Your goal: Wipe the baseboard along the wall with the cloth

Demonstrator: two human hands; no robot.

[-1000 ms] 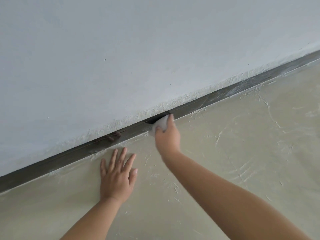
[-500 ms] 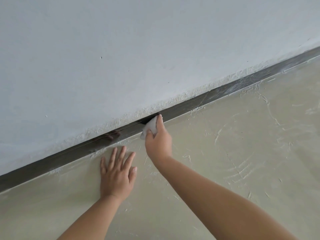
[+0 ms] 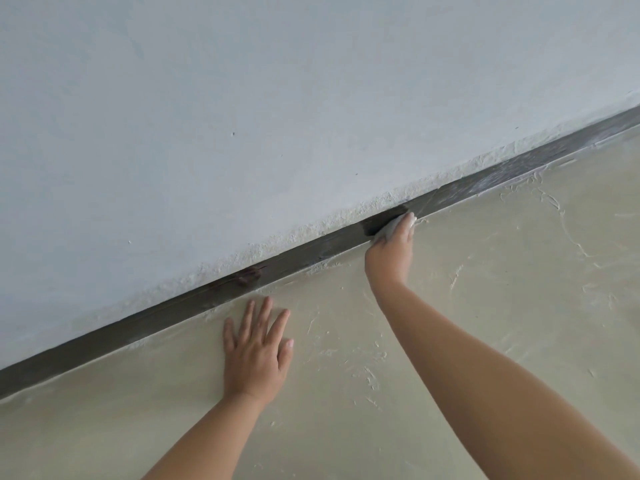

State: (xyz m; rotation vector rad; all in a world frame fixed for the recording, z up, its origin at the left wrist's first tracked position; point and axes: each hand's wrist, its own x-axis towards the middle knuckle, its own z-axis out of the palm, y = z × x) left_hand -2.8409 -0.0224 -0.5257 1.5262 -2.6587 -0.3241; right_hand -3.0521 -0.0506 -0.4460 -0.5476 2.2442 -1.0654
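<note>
Moved: right hand sits farther right along the baseboard than half a second ago; the left hand has kept its place on the floor.
Head view, right hand: it presses a pale cloth against the dark strip, fingers curled over the wad; the fingertips are hidden behind it, so the exact grip is hard to read.
Cloth: only a small crumpled edge shows above the knuckles, touching the baseboard where wall meets floor.
Left hand: flat on the floor, fingers spread and straight, just short of the baseboard, holding nothing.
Baseboard: runs diagonally from lower left to upper right, cut off at both frame edges; a brownish smudge shows on it above the left hand, perhaps a stain or a reflection.
Arms: both forearms are cut off at the bottom edge.
Floor: beige, with pale scrape marks.
</note>
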